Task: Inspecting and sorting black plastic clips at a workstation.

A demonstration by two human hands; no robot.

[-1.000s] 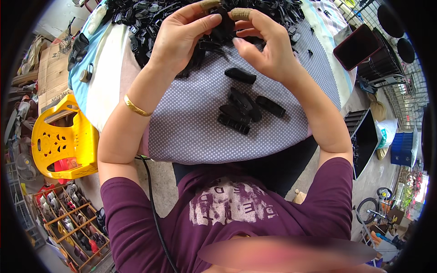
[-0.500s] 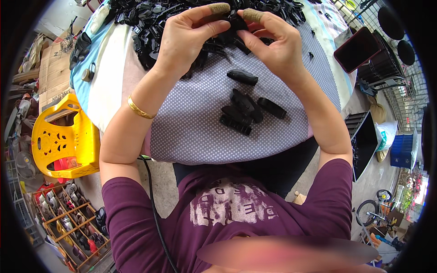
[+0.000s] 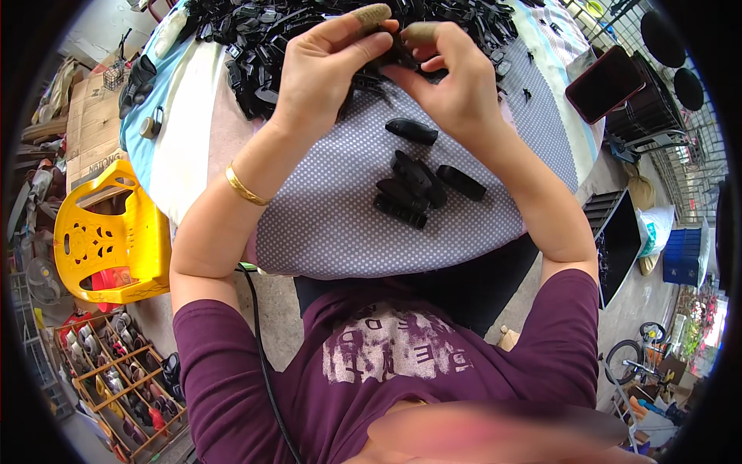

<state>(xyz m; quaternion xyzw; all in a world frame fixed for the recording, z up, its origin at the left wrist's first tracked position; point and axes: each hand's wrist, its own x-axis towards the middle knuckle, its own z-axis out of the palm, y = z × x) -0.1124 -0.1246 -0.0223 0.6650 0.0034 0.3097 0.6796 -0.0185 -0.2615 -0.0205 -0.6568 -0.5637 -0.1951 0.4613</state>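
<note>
"Where is the dark plastic piece (image 3: 401, 54) held?"

"At top centre, apparently pinched by the left hand (image 3: 315, 81) at its fingertips. It is bracketed from the right by the right hand (image 3: 461, 87); whether that one is clamped cannot be told."

"Its long axis?"

"Too obscured. Below, on the desk (image 3: 332, 224), a loose black piece (image 3: 411, 131) is laid nearly crosswise, nearer the right hand. Beyond, a black heap (image 3: 251, 62) is spread."

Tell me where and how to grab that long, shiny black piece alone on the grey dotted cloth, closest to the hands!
Probably pinch the long, shiny black piece across its middle, from above, squeezing both long edges: it's slim and lies free, with grey dotted cloth showing along both sides.
</note>
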